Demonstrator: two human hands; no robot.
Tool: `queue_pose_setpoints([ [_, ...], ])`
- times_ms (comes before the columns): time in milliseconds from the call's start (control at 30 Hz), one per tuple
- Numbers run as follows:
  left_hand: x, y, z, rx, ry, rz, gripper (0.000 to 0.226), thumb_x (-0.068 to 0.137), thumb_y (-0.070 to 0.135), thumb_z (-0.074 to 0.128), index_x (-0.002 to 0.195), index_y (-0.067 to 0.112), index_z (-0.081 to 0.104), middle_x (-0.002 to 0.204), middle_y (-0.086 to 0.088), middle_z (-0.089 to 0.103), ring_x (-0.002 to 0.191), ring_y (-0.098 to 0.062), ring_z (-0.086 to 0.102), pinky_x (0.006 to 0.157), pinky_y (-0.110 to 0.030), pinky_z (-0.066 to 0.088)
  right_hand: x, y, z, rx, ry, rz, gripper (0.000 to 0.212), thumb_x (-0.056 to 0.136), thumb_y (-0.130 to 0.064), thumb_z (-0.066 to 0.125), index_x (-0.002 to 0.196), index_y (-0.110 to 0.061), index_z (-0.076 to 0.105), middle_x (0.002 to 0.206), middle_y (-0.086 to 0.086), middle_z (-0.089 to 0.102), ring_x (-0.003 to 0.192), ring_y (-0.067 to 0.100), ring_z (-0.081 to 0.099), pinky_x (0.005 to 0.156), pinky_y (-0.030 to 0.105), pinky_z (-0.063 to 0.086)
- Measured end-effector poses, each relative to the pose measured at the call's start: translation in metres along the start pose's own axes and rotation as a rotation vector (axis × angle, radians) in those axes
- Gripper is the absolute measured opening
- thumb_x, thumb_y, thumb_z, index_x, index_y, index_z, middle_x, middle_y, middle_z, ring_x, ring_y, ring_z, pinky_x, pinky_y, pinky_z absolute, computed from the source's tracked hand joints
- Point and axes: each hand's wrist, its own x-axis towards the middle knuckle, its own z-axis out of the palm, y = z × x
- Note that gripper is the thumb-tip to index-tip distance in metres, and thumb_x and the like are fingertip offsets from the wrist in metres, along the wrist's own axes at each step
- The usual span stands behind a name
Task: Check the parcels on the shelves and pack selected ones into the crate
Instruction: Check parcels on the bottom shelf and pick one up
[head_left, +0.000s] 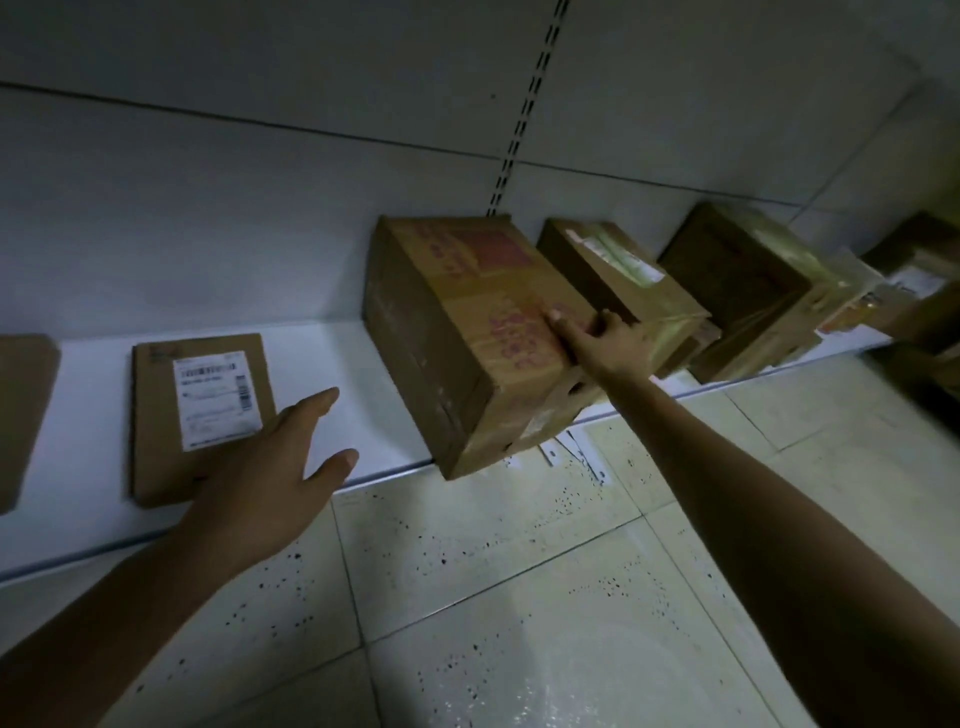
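Observation:
A large brown cardboard box (457, 332) with pink print sits on the white shelf (332, 364), its front corner jutting past the shelf edge. My right hand (602, 343) grips the box's right top edge, thumb on top and fingers curled down the far side. A flat brown parcel (156, 457) with a white barcode label lies on the shelf to the left. My left hand (270, 467) hovers spread over that parcel's right edge, fingers straight and holding nothing. No crate is in view.
More taped cardboard boxes (618, 280) (743, 275) stand in a row to the right on the shelf. Another flat parcel (21, 410) shows at the far left. Speckled floor tiles (493, 597) lie below, with paper slips (571, 452) under the shelf edge.

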Motion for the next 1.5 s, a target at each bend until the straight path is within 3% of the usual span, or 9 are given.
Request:
queue_pose_setpoints([
  [200,-0.001,0.014,0.01,-0.238,-0.002,-0.154,0.058,0.091,0.033,0.052,0.145,0.023,0.033,0.149,-0.003,0.039,0.134,-0.021,0.039,0.103,-0.037,0.038,-0.017,0.012,0.0,0.421,-0.226,-0.012,0.086,0.067,-0.062,0.074,0.131,-0.011,0.048,0.122,0.004,0.059,0.104,0.025,0.059,0.096,0.043,0.049],
  [500,-0.011,0.029,0.02,-0.282,-0.102,-0.14,0.062,0.091,0.043,0.051,0.146,0.022,0.033,0.143,0.003,0.046,0.129,-0.018,0.045,0.095,-0.025,0.036,-0.094,0.056,0.01,0.693,-0.39,0.101,0.071,0.067,-0.049,0.078,0.123,-0.019,0.045,0.114,0.002,0.061,0.098,0.022,0.064,0.082,0.039,0.056],
  [667,-0.025,0.027,0.016,-0.201,-0.236,-0.09,0.076,0.071,0.06,0.059,0.14,0.034,0.04,0.129,0.013,0.058,0.119,-0.011,0.053,0.104,-0.04,0.043,-0.107,0.067,0.002,0.818,-0.689,0.141,0.053,0.084,-0.065,0.049,0.117,-0.025,0.06,0.116,0.007,0.067,0.106,0.029,0.064,0.087,0.045,0.053],
  [867,-0.031,0.041,0.009,-0.379,-0.055,-0.097,0.039,0.083,0.033,0.066,0.116,0.025,0.048,0.123,0.009,0.056,0.108,-0.01,0.057,0.086,-0.036,0.054,-0.119,0.065,0.005,0.991,-0.756,0.169,0.058,0.08,-0.05,0.069,0.126,-0.017,0.058,0.123,0.014,0.065,0.114,0.035,0.061,0.103,0.054,0.043],
  [933,-0.029,0.05,0.001,-0.45,0.061,-0.089,0.054,0.073,0.04,0.072,0.117,0.021,0.047,0.117,0.007,0.056,0.098,-0.006,0.059,0.071,-0.027,0.055,-0.121,0.067,0.002,1.071,-0.812,0.129,0.051,0.086,-0.039,0.067,0.129,-0.014,0.055,0.125,0.015,0.064,0.115,0.035,0.06,0.102,0.055,0.043],
  [1000,-0.027,0.052,-0.008,-0.461,0.157,-0.09,0.091,0.053,0.06,0.08,0.129,0.023,0.044,0.12,0.005,0.057,0.103,-0.012,0.06,0.08,-0.031,0.054,-0.127,0.054,-0.006,1.095,-0.811,0.035,0.055,0.08,-0.03,0.07,0.131,-0.017,0.053,0.125,0.011,0.064,0.116,0.032,0.061,0.099,0.052,0.047],
  [1200,-0.043,0.034,-0.046,-0.646,0.264,-0.095,0.093,0.048,0.073,0.077,0.128,0.032,0.051,0.119,0.009,0.066,0.108,-0.014,0.063,0.099,-0.043,0.048,-0.153,-0.04,-0.026,0.848,-0.608,-0.426,0.064,0.073,-0.03,0.078,0.13,-0.032,0.052,0.13,-0.006,0.059,0.119,0.016,0.057,0.093,0.036,0.052],
  [1367,-0.05,0.013,-0.091,-1.154,0.423,-0.285,0.054,0.077,0.075,0.048,0.105,0.032,0.065,0.088,0.004,0.075,0.077,-0.016,0.073,0.073,-0.043,0.056,-0.204,-0.13,-0.02,0.461,-0.426,-0.656,0.094,0.069,-0.074,0.061,0.148,-0.042,0.022,0.151,-0.014,0.033,0.132,0.009,0.039,0.105,0.034,0.038],
  [1500,-0.055,-0.033,-0.118,-1.316,0.613,-0.463,0.105,0.05,0.096,0.045,0.133,0.033,0.052,0.131,-0.004,0.059,0.114,-0.032,0.057,0.1,-0.059,0.04,-0.255,-0.181,-0.007,0.148,-0.271,-0.902,0.085,0.071,-0.083,0.034,0.146,-0.047,0.019,0.154,-0.019,0.025,0.138,0.011,0.026,0.111,0.042,0.028],
])
